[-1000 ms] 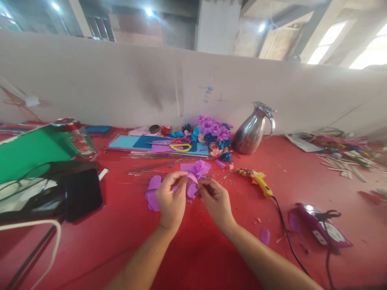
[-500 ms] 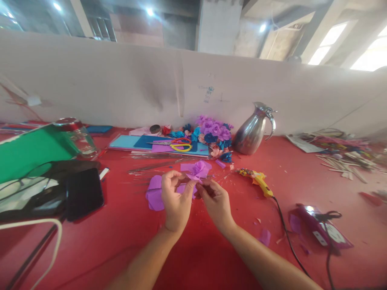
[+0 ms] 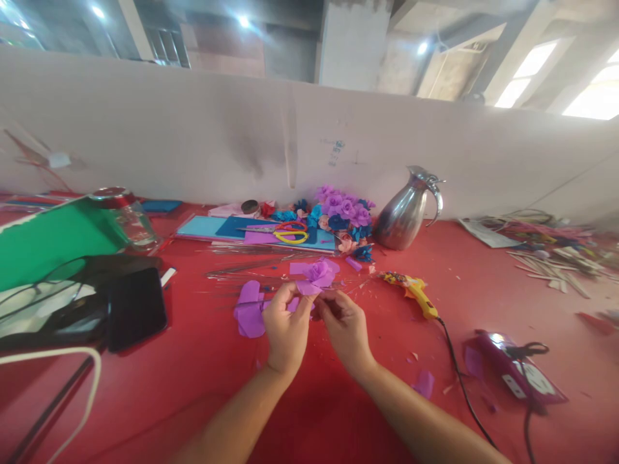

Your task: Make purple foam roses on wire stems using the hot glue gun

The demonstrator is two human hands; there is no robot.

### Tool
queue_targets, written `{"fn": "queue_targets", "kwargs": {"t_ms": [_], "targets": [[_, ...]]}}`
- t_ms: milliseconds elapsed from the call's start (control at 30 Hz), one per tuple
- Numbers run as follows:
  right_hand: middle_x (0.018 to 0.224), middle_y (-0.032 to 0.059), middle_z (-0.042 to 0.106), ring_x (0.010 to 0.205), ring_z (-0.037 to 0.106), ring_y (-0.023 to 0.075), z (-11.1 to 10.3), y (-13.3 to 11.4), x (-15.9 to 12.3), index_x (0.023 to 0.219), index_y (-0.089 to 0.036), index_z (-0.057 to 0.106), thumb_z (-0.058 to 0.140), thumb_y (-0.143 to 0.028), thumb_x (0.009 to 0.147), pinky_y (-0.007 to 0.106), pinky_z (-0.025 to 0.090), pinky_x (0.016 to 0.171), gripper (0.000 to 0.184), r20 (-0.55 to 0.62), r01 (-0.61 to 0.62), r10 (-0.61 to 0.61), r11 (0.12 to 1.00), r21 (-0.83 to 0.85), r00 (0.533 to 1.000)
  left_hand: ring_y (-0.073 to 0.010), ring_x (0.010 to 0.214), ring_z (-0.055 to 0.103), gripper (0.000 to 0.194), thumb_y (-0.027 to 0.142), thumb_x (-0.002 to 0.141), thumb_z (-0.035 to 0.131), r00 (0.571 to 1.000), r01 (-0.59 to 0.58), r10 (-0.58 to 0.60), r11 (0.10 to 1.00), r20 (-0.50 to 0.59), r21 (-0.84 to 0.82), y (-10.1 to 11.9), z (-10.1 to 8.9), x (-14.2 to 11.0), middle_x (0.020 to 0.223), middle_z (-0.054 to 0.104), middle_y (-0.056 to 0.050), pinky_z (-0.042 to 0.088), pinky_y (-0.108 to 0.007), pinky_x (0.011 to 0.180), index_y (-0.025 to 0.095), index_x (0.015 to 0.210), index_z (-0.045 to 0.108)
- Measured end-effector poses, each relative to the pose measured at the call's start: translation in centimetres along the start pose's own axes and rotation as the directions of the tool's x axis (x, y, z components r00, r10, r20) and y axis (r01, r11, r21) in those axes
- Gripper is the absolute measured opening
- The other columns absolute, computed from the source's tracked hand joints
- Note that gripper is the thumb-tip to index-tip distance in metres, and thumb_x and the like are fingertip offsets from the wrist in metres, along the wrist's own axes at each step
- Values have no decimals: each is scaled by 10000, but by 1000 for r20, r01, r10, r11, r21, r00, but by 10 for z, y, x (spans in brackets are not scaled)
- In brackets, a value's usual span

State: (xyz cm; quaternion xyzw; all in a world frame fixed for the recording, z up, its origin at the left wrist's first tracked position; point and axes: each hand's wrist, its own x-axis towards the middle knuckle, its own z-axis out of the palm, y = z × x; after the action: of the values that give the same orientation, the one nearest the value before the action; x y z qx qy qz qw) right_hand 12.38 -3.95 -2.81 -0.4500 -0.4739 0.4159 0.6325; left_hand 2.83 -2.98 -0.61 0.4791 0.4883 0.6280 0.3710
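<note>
Left hand [image 3: 290,330] pinched purple flower [image 3: 319,274] by its base, bloom just beyond fingers. Right hand [image 3: 347,326] curled close beside; couldn't tell what it pinched. You seemed to be working base; next move likely called for steady left pinch, light right fingers.

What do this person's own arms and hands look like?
The left hand and right hand are ungloved. The left forearm and right forearm are bare, with no sleeve, watch, bracelet or marking visible. Rings, if any, cannot be made out.
</note>
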Motion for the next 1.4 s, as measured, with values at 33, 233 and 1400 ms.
{"fn": "queue_targets", "kwargs": {"t_ms": [33, 233, 1400], "targets": [[662, -9, 646, 561, 620, 131, 1, 0, 0, 814, -200, 657, 626, -261, 781, 265, 536, 578, 76, 2, -3, 3, 1000, 3, 1000, -169, 677, 629, 157, 328, 728, 704, 1000, 5, -5, 1000, 8, -9, -1, 0, 0, 750, 697, -41, 500, -241, 566, 185, 787, 678], [670, -1, 656, 576, 634, 136, 2, 1, -1, 809, -193, 656, 630, -290, 781, 261, 539, 573, 105, 4, 11, -11, 1000, 7, 1000, -175, 761, 641, 181, 340, 762, 687, 998, -26, 28, 998, 49, -50, -3, 0, 2, 822, 695, -46, 512, -260, 663, 181, 841, 649], [636, -16, 621, 562, 577, 119, 3, -1, -3, 737, -191, 623, 582, -214, 775, 237, 507, 562, 61, 59, 16, -17, 1000, 22, 998, -161, 789, 666, 528, 234, 647, 774, 977, 154, -108, 953, 182, -260, 2, 5, 8, 915, 700, -22, 518, -282, 722, 223, 1096, 497]]}}
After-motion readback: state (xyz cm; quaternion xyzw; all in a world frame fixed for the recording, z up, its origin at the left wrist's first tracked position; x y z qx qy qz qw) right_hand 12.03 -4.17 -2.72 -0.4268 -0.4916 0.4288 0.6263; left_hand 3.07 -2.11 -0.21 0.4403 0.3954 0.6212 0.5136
